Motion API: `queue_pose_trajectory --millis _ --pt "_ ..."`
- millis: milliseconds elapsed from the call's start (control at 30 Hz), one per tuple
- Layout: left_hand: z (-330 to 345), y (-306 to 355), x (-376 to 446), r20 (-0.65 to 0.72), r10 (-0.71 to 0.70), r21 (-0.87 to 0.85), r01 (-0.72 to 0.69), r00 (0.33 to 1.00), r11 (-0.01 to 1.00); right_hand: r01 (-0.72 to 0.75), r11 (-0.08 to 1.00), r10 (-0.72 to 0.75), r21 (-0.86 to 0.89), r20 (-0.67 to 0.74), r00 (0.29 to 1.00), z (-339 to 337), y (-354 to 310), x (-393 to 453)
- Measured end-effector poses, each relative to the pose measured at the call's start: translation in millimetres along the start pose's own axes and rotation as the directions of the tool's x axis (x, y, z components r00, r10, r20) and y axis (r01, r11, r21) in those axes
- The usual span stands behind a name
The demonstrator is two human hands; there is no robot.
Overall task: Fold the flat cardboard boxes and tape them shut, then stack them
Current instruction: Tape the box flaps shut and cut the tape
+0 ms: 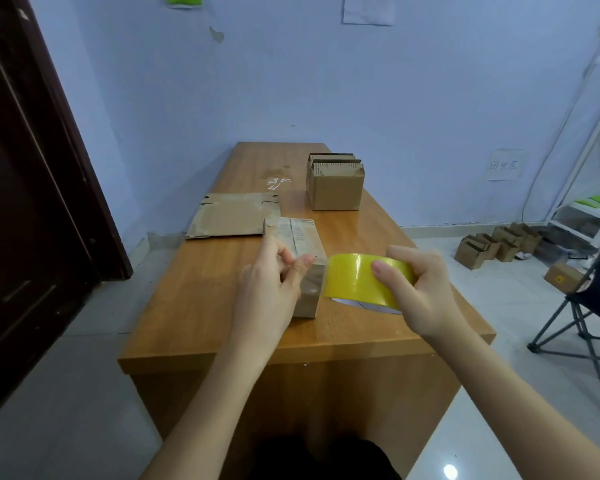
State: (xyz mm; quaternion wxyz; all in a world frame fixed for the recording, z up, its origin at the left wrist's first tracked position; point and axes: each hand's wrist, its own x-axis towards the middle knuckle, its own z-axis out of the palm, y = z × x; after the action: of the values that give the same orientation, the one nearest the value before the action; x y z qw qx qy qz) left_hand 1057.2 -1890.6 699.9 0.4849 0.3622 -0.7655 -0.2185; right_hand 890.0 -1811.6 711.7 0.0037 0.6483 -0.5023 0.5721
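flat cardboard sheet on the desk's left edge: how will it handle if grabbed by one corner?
The flat cardboard sheet looks thin and creased, so it would probably sag or bend along its folds rather than stay rigid. It seems light and may slide easily on the smooth wooden desk. One corner overhangs the desk edge, likely an easy grab point.

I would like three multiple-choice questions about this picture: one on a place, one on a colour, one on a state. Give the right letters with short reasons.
1. Where does the flat cardboard lie?
A. on the table, beyond the folded box
B. on the floor
C. on the chair

2. What colour is the tape roll?
A. brown
B. yellow
C. blue

3. What is the right hand doing?
A. resting flat on the table
B. gripping the tape roll
C. hanging idle

Answers:
1 A: it lies on the table, on the far side of the folded box that the left hand touches.
2 B: the roll is bright yellow.
3 B: its fingers curl round the roll.
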Motion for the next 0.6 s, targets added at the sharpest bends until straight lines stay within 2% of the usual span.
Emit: queue_pose_trajectory --millis 100,267,367,400,500,600 --pt "-2 1 8 -0.012 0.078 0.057 -0.077 0.997 0.995 -0.076 0.996 0.078 0.042 -0.036 0.996 1 -3 3" --pt "-11 2 28 0.048 0.118 0.205 -0.125 0.992 0.971 -0.063 0.998 0.063 -0.009 -0.059 0.996 12 -17 10" --pt "-32 3 40 -0.005 0.054 0.195 -0.052 0.999 0.979 -0.027 0.96 0.019 -0.278 -0.032 0.999 9 -11 11" --pt "-39 5 45 -0.028 0.069 0.202 -0.062 0.997 0.977 -0.053 0.938 0.048 -0.342 -0.023 0.999 7 -6 8" --pt "-51 10 58 0.002 0.126 0.223 -0.123 0.992 0.967 -0.112 0.931 0.112 -0.348 -0.022 0.994 2 1 9" --pt "-49 1 56 0.033 0.037 0.229 -0.043 0.999 0.972 -0.098 0.849 0.175 -0.519 0.102 0.979 1 0 22"
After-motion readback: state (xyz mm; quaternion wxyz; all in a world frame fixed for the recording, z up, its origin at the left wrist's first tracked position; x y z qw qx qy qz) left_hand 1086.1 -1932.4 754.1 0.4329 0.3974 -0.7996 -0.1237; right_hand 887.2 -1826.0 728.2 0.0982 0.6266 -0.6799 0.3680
